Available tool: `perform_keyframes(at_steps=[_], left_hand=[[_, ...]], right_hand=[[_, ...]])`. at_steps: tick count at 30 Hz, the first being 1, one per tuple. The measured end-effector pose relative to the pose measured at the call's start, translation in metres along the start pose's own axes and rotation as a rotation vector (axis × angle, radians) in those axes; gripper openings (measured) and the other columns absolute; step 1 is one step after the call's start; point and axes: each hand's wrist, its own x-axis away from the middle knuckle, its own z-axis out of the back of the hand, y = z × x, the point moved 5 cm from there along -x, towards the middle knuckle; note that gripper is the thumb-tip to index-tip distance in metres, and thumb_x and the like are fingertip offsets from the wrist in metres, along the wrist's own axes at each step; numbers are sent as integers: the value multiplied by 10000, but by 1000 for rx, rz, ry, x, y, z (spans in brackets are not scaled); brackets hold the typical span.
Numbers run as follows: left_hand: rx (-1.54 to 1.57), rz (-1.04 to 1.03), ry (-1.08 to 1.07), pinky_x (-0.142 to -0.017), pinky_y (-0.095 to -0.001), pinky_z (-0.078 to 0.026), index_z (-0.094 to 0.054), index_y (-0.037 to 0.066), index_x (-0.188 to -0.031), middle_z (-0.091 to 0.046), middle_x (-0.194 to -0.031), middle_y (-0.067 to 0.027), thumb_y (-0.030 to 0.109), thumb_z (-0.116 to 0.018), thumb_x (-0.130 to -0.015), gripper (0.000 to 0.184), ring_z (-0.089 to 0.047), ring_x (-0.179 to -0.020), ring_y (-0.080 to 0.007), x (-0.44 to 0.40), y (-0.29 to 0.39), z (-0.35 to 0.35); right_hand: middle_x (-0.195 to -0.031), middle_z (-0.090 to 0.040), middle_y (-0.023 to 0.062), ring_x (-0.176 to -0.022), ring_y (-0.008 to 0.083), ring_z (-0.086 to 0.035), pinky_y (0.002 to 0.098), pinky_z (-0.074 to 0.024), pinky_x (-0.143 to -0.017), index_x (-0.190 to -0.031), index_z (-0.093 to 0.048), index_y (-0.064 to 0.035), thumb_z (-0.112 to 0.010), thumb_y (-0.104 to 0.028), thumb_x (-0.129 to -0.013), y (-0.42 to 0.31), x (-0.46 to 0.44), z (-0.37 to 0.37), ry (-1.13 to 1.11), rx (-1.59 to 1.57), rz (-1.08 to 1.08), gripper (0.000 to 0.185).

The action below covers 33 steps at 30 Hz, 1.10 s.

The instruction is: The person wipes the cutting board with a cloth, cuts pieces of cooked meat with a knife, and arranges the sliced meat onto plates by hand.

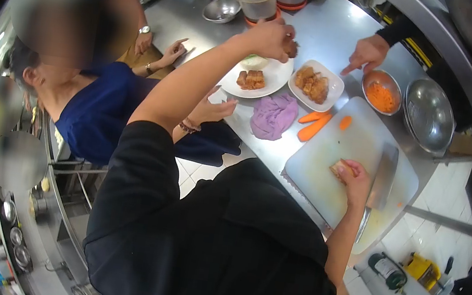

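My left hand reaches out over a round white plate, its fingers closed on a brown piece of food. Browned meat pieces sit on that plate, beside something pale green. To its right, a white square dish holds more browned pieces. My right hand pinches a light brown food piece over the white cutting board. A cleaver lies on the board just right of my right hand. Carrots lie at the board's upper left edge.
A purple cloth lies below the plate. Shredded carrot fills a metal bowl; another person's hand points beside it. Empty metal bowls stand at right. A person in blue is at left, hands near my left arm.
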Motion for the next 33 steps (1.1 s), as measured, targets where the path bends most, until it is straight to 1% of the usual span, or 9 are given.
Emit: perform_keyframes(at_steps=[5, 7, 11, 13, 15, 19, 24, 30, 33], left_hand=[[85, 356, 44, -962, -465, -511, -682, 82, -1173, -677, -1155, -175, 417, -820, -608, 672, -657, -1110, -346, 64, -52, -17], [179, 598, -74, -933, -454, -537, -704, 60, -1131, -721, -1112, -183, 441, -830, -619, 651, -699, -1058, -336, 84, -61, -32], [226, 850, -103, -889, -433, -555, -728, 46, -1094, -747, -1091, -191, 521, -830, -611, 685, -720, -1037, -328, 100, -60, -55], [261, 917, -142, -928, -444, -530, -737, 61, -1132, -753, -1096, -184, 558, -822, -610, 726, -719, -1057, -319, 99, -54, -61], [286, 1090, -200, -1055, -497, -437, -693, 49, -1268, -700, -1264, -147, 526, -822, -652, 790, -657, -1198, -291, 101, -45, -65], [246, 1200, -161, -1109, -513, -372, -662, 59, -1312, -668, -1328, -131, 516, -800, -675, 796, -604, -1275, -266, 95, -29, -75], [98, 1316, -7, -1121, -520, -322, -642, 40, -1305, -638, -1325, -205, 515, -780, -686, 792, -555, -1306, -350, 91, -17, -79], [-51, 1244, 67, -1132, -554, -283, -605, 19, -1320, -597, -1334, -250, 553, -751, -692, 837, -504, -1315, -426, 90, -9, -99], [-78, 1232, 48, -1126, -556, -287, -593, 16, -1321, -585, -1335, -251, 549, -751, -691, 841, -489, -1328, -423, 89, -3, -94]], right_hand=[[-1057, -749, 88, -940, 146, -701, 268, -554, -852, -1140, -701, 36, -803, -46, -849, 4, -11, 2, -78, 9, -29, 319], [-1057, -750, 88, -937, 144, -701, 266, -554, -850, -1140, -702, 34, -799, -41, -851, 0, -13, 3, -105, 17, -57, 313], [-1053, -744, 81, -924, 138, -696, 263, -550, -834, -1151, -694, 22, -789, -38, -862, -3, -18, 1, -180, 15, -105, 311], [-1050, -739, 73, -914, 132, -692, 262, -547, -824, -1163, -686, 12, -787, -37, -867, -4, -18, 1, -207, 19, -122, 316], [-1046, -740, 73, -912, 132, -692, 262, -547, -824, -1159, -689, 12, -781, -43, -871, -6, -18, 1, -219, -26, -137, 307], [-1067, -744, 107, -940, 155, -704, 274, -556, -847, -1154, -687, 44, -782, -48, -864, 0, -23, 5, -261, -36, -123, 319], [-1072, -741, 107, -948, 158, -701, 280, -557, -851, -1159, -682, 45, -785, -60, -864, 1, -24, 5, -328, 0, -131, 329], [-1060, -740, 97, -935, 150, -697, 272, -555, -842, -1145, -688, 37, -791, -66, -858, 9, -27, 6, -370, -19, -127, 321], [-1062, -739, 94, -937, 143, -693, 272, -555, -839, -1134, -691, 34, -792, -60, -855, 7, -27, 7, -376, 13, -143, 311]])
